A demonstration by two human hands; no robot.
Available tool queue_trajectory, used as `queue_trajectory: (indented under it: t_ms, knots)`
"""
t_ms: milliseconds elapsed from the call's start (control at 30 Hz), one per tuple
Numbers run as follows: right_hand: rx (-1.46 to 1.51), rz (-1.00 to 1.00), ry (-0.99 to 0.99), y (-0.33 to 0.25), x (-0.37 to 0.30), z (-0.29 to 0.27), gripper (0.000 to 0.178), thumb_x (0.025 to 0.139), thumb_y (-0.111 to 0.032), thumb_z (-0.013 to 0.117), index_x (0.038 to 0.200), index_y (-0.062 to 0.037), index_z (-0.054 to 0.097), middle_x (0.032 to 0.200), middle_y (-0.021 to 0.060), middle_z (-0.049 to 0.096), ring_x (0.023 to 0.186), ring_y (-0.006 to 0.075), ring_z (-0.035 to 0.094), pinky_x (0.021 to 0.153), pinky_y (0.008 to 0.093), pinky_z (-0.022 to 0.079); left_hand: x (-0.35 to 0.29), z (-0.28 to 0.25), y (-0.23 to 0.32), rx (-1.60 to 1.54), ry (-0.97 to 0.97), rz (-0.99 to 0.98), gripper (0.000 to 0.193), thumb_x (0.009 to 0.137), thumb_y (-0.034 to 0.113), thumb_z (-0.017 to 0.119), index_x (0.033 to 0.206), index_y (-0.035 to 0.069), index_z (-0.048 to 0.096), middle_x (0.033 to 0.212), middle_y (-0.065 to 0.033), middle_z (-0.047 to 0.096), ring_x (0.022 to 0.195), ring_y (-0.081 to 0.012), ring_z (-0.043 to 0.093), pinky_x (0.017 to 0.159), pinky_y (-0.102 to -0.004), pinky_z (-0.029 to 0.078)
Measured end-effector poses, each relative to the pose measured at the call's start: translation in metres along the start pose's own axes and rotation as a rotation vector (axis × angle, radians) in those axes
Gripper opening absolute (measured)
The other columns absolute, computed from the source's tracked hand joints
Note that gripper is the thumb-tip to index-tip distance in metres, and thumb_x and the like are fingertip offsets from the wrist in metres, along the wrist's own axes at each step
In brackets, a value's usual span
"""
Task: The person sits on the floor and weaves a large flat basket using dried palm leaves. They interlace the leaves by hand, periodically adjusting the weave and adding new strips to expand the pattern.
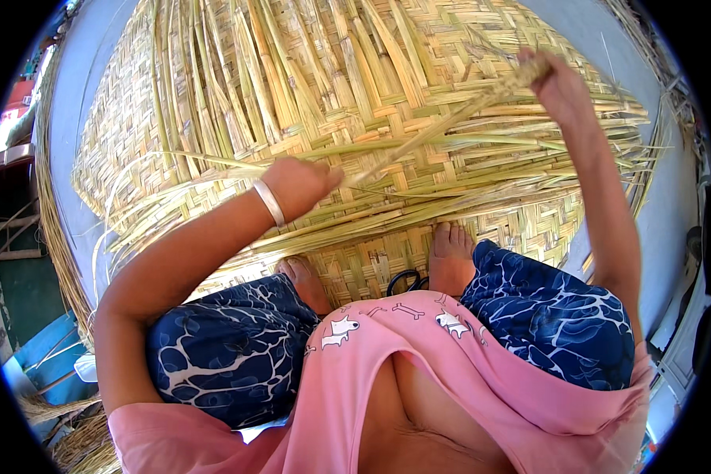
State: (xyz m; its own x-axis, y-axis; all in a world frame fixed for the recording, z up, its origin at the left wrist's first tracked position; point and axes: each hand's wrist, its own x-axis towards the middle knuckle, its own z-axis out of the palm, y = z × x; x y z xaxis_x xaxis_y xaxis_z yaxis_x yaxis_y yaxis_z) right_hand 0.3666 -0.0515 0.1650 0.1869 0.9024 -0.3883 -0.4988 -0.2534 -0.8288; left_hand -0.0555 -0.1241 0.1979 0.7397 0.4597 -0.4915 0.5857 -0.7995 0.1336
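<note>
A long, flattened reed stalk [438, 129] slants between my hands, rising from left to right above the woven mat [118, 150]. Its frayed, thicker end is gripped by my right hand [559, 88], out at the upper right with the arm extended. My left hand [300, 186], with a pale band at the wrist, is closed in a fist at the stalk's lower end, near the mat's middle. Loose reed stalks [387, 215] lie crosswise beneath both hands. Upright reed stalks [253, 71] spread over the far part of the mat.
My bare feet [452, 254] rest on the mat's near edge, with a dark loop [405, 280] between them. Long reed bundles [51, 205] lie along the left on the grey floor [95, 71]. A blue object [51, 355] stands at the lower left.
</note>
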Motion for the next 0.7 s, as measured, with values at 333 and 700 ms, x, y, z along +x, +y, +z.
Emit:
queue_trajectory:
  t_ms: [333,700]
  knots:
    - [-1.121,-0.653,-0.734,-0.044,0.004,0.24,0.042,0.084,-0.028,0.055,0.111,0.0043,0.049,0.088,0.017,0.06,0.084,0.0252,0.06,0.076,0.0356,0.049,0.029,0.026,-0.059,-0.23,0.105,-0.44,0.019,0.084,0.011,0.048,0.102,0.008,0.053,0.09,-0.0149,0.062,0.074,-0.0323,0.062,0.063,-0.0404,0.051]
    - [-1.431,-0.24,-0.437,0.055,0.126,0.115,0.065,0.083,-0.039,0.057,0.129,0.0034,0.039,0.121,0.0243,0.05,0.108,0.0307,0.053,0.089,0.0361,0.044,0.089,-0.015,-0.163,-1.379,0.624,-0.92,0.022,0.085,0.01,0.05,0.104,-0.001,0.052,0.085,-0.0132,0.061,0.066,-0.0166,0.062,0.054,-0.0294,0.052]
